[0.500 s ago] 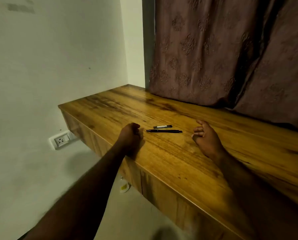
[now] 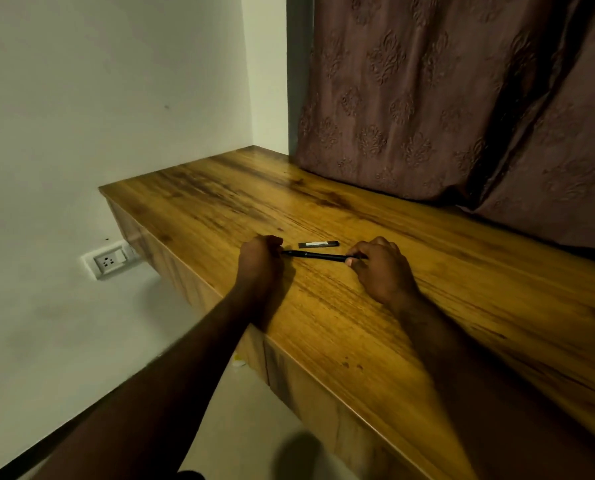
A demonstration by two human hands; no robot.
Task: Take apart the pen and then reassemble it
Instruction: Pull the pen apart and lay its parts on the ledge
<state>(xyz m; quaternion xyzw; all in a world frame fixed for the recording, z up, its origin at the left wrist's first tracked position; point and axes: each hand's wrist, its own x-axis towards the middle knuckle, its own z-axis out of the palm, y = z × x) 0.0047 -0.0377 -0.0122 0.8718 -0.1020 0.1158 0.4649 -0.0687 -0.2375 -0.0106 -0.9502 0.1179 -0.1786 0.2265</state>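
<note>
A thin black pen (image 2: 315, 255) lies across the wooden desk top (image 2: 427, 289), pointing left to right. My right hand (image 2: 382, 268) has its fingers closed around the pen's right end. My left hand (image 2: 259, 259) is curled into a loose fist at the pen's left tip; whether it grips the tip is hidden by the fingers. Just behind the pen lies a short black piece with a pale label, the pen's cap (image 2: 318, 244), apart from both hands.
A brown patterned curtain (image 2: 445, 98) hangs down onto the back of the desk. A white wall with a socket plate (image 2: 111, 260) is on the left, below the desk's left edge. Pale floor lies below the front edge.
My right hand has moved left from beside the pen and closed on its right end. My left hand has shifted right to the pen's left tip.
</note>
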